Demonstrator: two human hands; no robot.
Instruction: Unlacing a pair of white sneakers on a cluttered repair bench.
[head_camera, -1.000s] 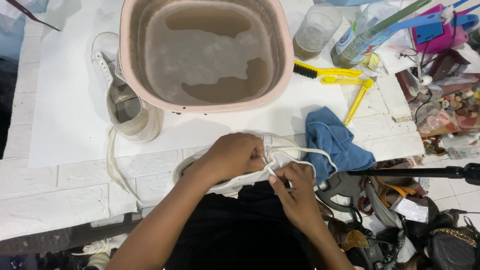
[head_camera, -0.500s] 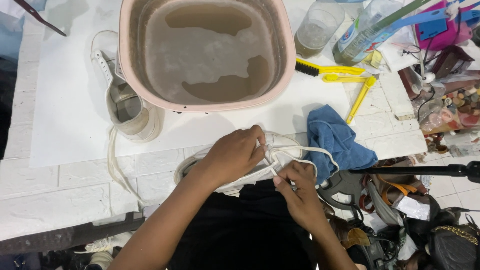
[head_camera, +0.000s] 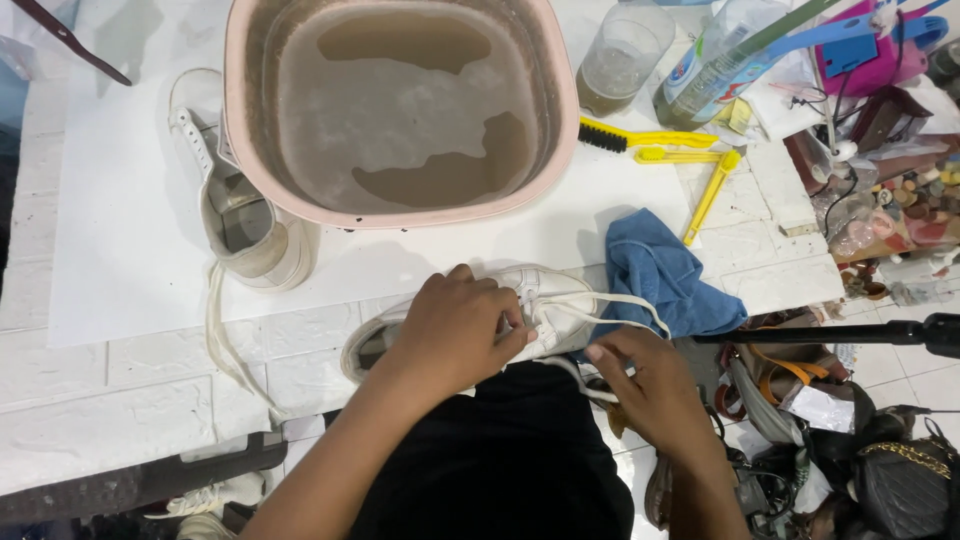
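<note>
**Lacing position: shoe held at bench edge**

I see my left hand (head_camera: 455, 330) pressed down over a white low-top leather sneaker (head_camera: 540, 300), fingers closed on its upper. The sneaker lies on its side at the near edge of the white brick-pattern bench (head_camera: 90, 370), toe toward the blue crumpled cloth (head_camera: 660, 270) just beside it.

My right hand (head_camera: 650, 385) sits close to the sneaker's toe end, fingers narrowed around a white shoelace (head_camera: 610, 300) that loops out over the cloth.

Behind the sneaker stands a pink square plastic basin (head_camera: 400, 110) of murky brown water. A second white sneaker (head_camera: 245, 225) rests against the basin's left wall, its lace trailing down the bench. Two yellow-handled brushes (head_camera: 660, 150) lie right of the basin.
</note>
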